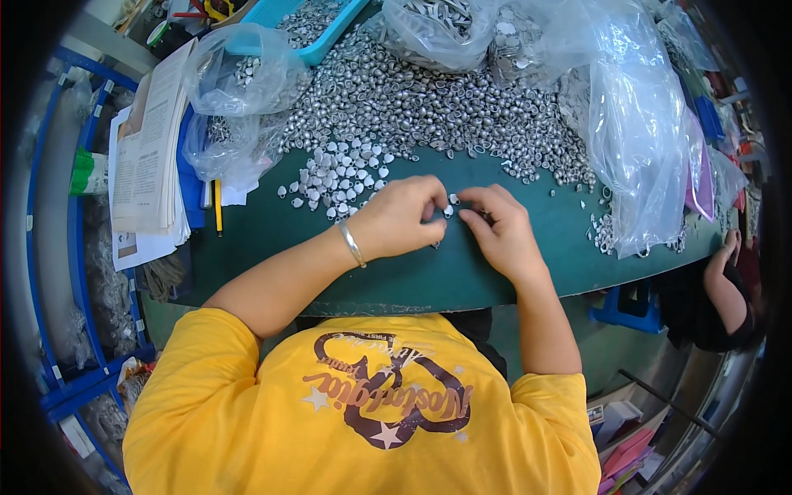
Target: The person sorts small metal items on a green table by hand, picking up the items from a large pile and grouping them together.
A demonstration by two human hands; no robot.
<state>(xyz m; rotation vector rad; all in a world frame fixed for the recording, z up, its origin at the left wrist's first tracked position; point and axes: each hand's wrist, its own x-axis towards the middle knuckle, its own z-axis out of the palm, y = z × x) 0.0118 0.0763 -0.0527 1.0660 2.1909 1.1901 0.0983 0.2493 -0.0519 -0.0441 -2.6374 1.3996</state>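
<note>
My left hand (404, 216) is closed, its fingers curled in and its fingertips against small silver pieces (449, 210) above the green tabletop. Facing it from the right is my right hand (503, 229), with thumb and index finger bent toward the same pieces. The fingertips hide part of them, so how they are joined cannot be made out. Left of my hands lies a loose heap of pale silver, roughly heart-shaped charms (337, 175). Beyond is a large spread of darker silver, rounded, hollow-looking metal parts (412, 107).
Clear plastic bags (631, 140) of metal parts stand at the back and right. A blue tray (330, 43) sits at the back. Papers (153, 144) and a yellow pencil (219, 206) lie left. Blue shelving (78, 231) stands far left. Another person's arm (724, 289) is at far right.
</note>
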